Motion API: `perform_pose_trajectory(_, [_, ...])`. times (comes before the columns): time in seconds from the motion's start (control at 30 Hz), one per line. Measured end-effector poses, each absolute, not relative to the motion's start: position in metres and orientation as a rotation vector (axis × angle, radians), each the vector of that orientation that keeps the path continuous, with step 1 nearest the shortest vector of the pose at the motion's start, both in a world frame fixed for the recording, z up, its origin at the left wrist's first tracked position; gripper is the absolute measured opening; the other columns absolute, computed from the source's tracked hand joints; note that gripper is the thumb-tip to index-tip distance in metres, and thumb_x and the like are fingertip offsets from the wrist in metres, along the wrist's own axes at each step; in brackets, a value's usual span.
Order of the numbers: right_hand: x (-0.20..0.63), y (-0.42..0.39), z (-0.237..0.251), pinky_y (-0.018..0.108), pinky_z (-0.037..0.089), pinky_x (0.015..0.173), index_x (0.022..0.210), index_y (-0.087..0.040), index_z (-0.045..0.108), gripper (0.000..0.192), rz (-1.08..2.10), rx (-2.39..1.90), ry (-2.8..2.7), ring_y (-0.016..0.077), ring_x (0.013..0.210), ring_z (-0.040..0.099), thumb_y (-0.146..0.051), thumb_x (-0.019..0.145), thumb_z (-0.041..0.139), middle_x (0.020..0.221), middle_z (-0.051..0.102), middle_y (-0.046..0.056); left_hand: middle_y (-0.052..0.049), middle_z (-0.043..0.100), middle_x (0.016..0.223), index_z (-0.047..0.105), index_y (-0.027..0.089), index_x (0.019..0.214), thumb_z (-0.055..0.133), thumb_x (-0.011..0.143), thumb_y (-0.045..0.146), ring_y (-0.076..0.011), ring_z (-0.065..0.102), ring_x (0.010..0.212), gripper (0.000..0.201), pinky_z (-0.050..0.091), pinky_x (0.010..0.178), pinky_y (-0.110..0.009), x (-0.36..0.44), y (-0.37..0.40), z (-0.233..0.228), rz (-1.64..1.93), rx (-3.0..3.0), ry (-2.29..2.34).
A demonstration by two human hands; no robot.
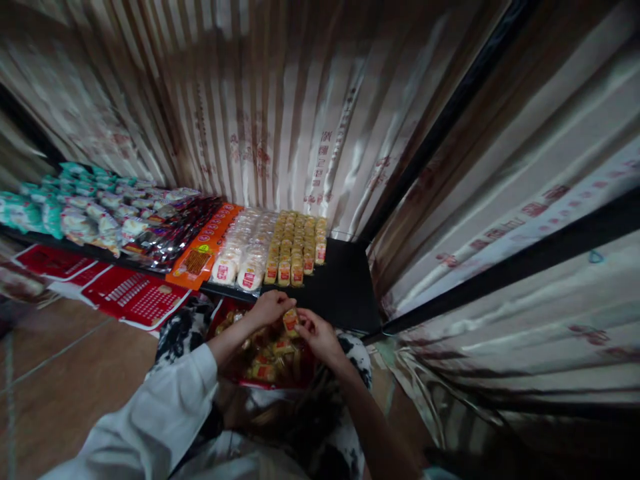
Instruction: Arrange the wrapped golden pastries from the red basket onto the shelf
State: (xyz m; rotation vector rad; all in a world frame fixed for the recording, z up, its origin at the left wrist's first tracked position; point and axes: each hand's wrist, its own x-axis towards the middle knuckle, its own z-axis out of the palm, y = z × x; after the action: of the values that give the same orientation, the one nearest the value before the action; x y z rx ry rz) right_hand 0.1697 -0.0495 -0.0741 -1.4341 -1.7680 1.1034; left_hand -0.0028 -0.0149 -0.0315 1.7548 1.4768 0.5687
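Head view, stock entry, shelf end by the curtained wall.

Item: small yellow packet (291, 321), red label, held between both hands just below the shelf edge. Left hand (270, 308) pinches its left side; right hand (316, 335) pinches its right side. Both hands closed narrowly on the one packet.

Source: red bag (270, 363) of like packets, directly under the hands, resting against the lap.

Destination area: black shelf (345, 287), bare patch at its right end. Yellow packet rows (297, 247) stand upright beside it, labels facing forward. White round packs (240, 257) lie to their left, then an orange flat pack (203, 257), dark wrapped goods (170, 230), and teal packets (60, 207) far left.

Handling note, as judgement: keep the packet upright with its red label outward, matching the standing rows. Set it touching the rightmost column rather than apart, front edge level with its neighbours. A light grip should suffice; squeezing may crush soft contents. Steady the front row, since it looks easily toppled.
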Motion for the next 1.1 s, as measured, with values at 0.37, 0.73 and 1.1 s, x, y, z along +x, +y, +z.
perform_pose_trajectory(0.37, [0.207,0.021,-0.079,0.030,0.051,0.071,0.100,-0.018,0.060,0.041,1.034,-1.389,-1.119,0.0163,0.072,0.062,-0.036,0.063,0.062,0.084,0.068,0.004,-0.009,0.060,0.109,0.056,0.014,0.108,0.045,0.082,0.023,-0.0128,0.061,0.079,0.029,0.049,0.082,-0.029,0.076,0.010,-0.027,0.928,1.520,1.459])
perform_pose_trajectory(0.73, [0.189,0.061,-0.095,0.028,0.052,0.066,0.109,-0.023,0.058,0.034,0.839,-1.600,-1.431,0.0140,0.069,0.062,-0.028,0.076,0.050,0.086,0.068,0.002,-0.010,0.033,0.145,0.053,0.016,0.120,0.040,0.084,0.018,-0.0215,0.034,0.132,0.039,0.028,0.111,-0.037,0.090,0.010,-0.038,0.865,1.513,1.598])
perform_pose_trajectory(1.1, [0.176,0.065,-0.085,0.029,0.050,0.069,0.116,-0.014,0.054,0.046,0.712,-1.664,-1.447,0.0136,0.068,0.058,-0.034,0.075,0.048,0.098,0.060,0.009,-0.009,0.041,0.141,0.052,0.015,0.123,0.034,0.084,0.015,-0.0188,0.033,0.133,0.043,0.025,0.113,-0.039,0.083,0.018,-0.057,0.944,1.603,1.471])
